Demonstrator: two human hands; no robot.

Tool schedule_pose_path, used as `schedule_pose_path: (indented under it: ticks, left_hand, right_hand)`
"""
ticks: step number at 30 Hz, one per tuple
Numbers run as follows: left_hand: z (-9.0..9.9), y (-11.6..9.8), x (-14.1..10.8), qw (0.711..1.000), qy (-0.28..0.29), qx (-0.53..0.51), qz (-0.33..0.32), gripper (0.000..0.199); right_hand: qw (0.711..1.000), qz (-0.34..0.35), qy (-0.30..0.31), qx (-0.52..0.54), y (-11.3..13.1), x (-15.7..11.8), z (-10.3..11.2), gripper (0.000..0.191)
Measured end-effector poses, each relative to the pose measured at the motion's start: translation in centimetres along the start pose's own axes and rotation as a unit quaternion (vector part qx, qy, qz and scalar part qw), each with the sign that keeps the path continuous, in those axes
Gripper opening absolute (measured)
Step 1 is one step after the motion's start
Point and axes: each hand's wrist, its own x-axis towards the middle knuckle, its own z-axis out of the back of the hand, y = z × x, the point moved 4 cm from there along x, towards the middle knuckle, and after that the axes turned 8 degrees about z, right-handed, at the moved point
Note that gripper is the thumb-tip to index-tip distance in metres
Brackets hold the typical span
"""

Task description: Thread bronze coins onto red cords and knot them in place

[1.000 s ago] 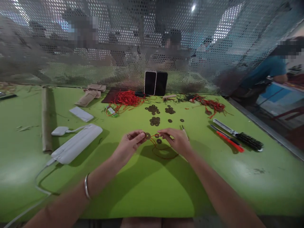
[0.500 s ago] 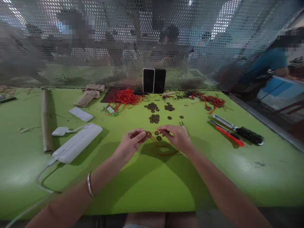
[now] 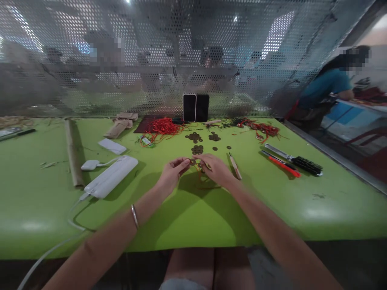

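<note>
A dark red mat [image 3: 140, 126] lies at the back of the green table [image 3: 193, 225], and a big messy heap of red string [image 3: 163, 126] sits on it. I cannot tell if the mat has sides.

The coin [image 3: 192, 162] is round, flat and dull brown. It is up between the two hands, near the middle of the table. The left hand [image 3: 175, 170] pinches its edge with thumb and finger. The right hand [image 3: 213, 167] is on the other side, with its fingers bent close to the coin. I cannot tell what those fingers hold. A thin red cord [image 3: 208, 187] hangs in a loop under the right hand.

Just past the hands is a pile of coins [image 3: 197, 149]. Two more piles lie behind it, and two loose coins lie to the right. An awl [image 3: 234, 166] with a pale handle lies beside the right hand. Farther right are a red knife [image 3: 284, 167] and a black brush [image 3: 306, 164]. Two phones [image 3: 189, 108] stand at the back.
</note>
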Motion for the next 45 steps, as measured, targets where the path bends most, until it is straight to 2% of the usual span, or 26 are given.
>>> schedule_pose_path:
  ticks: [4, 7, 12, 16, 19, 22, 27, 31, 37, 45]
  left_hand:
    - [0.0, 0.3, 0.3, 1.0, -0.012, 0.007, -0.016, 0.022]
    - [0.1, 0.4, 0.5, 0.999, -0.017, 0.014, -0.031, 0.021]
    - [1.1, -0.5, 0.8, 0.998, -0.045, 0.015, -0.05, 0.017]
    - [1.4, -1.1, 0.4, 0.998, -0.038, 0.019, -0.044, 0.014]
    - [1.4, -1.3, -0.3, 0.998, -0.031, 0.03, -0.043, 0.009]
    - [1.5, -1.4, -0.8, 0.998, -0.027, 0.042, -0.039, 0.01]
    - [1.9, -1.3, -0.7, 0.998, -0.021, 0.052, -0.041, 0.014]
    - [1.9, -1.1, -0.4, 0.997, -0.01, 0.062, -0.033, 0.013]
    - [1.9, -0.9, -0.2, 0.997, 0.0, 0.073, -0.039, 0.012]
    - [1.4, -0.7, -0.6, 0.994, 0.025, 0.105, -0.026, 0.007]
  right_hand:
    - [0.995, 0.007, -0.098, 0.034, 1.8, 0.6, 0.2, 0.036]
    - [0.992, -0.002, -0.121, 0.029, 2.4, 0.6, -0.2, 0.029]
    - [0.996, -0.058, -0.068, -0.011, 0.7, 0.0, -1.3, 0.032]
    - [0.998, -0.047, 0.029, -0.031, 0.2, -0.2, -2.8, 0.015]
    - [0.996, -0.054, 0.048, -0.055, 0.5, 0.0, -3.8, 0.012]
    - [0.995, -0.07, 0.024, -0.069, 0.8, 0.3, -4.1, 0.01]
    - [0.992, -0.099, -0.07, -0.042, 0.8, 0.5, -3.4, 0.019]
    - [0.99, -0.077, -0.119, 0.002, 1.9, 0.4, -3.0, 0.016]
    - [0.986, -0.045, -0.153, 0.059, 2.9, -0.3, -2.5, 0.015]
    - [0.981, -0.027, -0.164, 0.096, 3.1, -0.7, -2.3, 0.026]
